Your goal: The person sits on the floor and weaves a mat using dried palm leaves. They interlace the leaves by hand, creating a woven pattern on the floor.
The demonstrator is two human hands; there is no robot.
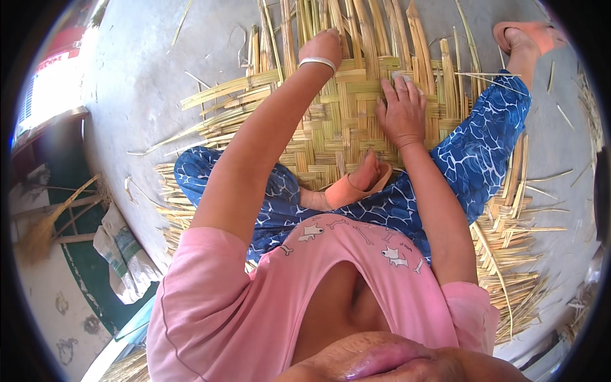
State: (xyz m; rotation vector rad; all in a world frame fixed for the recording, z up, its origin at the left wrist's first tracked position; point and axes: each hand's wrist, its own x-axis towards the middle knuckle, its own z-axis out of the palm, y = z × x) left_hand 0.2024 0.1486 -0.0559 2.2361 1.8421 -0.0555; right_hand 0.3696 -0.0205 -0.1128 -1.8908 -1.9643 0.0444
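Observation:
A woven mat (331, 137) of flat yellow-green reed strips lies on the floor between my legs, with loose strip ends (375, 32) fanning out from its far edge. My left hand (321, 49), with a pale bangle at its wrist, is closed at that far edge among the upright strips. Its fingers curl round a reed strip, though their tips are partly hidden. To the right, my right hand (405, 114) presses on the mat, fingers stretched and apart. Something whitish covers one or more of its fingertips.
My feet in orange sandals (356, 191) lie at the mat's near edge and far right. More woven reed (509, 254) spreads beneath and behind me. Stray strips litter the grey concrete floor (146, 70). A broom (54, 219) and white sack (124, 254) stand at left.

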